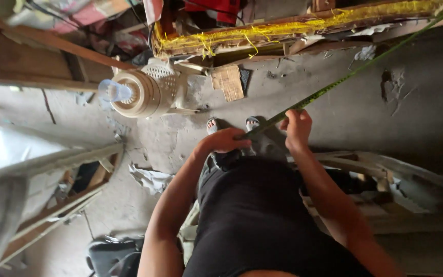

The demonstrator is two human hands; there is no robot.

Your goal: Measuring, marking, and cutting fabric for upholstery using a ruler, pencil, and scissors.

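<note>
I look straight down past my black shirt to a bare concrete floor and my two sandalled feet [232,124]. A long thin green strip [344,78] runs from the upper right corner down to my hands. My right hand [297,128] is closed around the strip. My left hand [226,139] pinches its near end, just left of the right hand. The strip looks taut between my hands and the upper right.
A cream electric fan [147,92] lies on the floor at upper left. A wooden frame wound with yellow strands [283,28] spans the top. A wooden plank frame with grey sheeting [47,169] lies at left, a small wood block [227,82] near the fan, and boards [385,174] at right.
</note>
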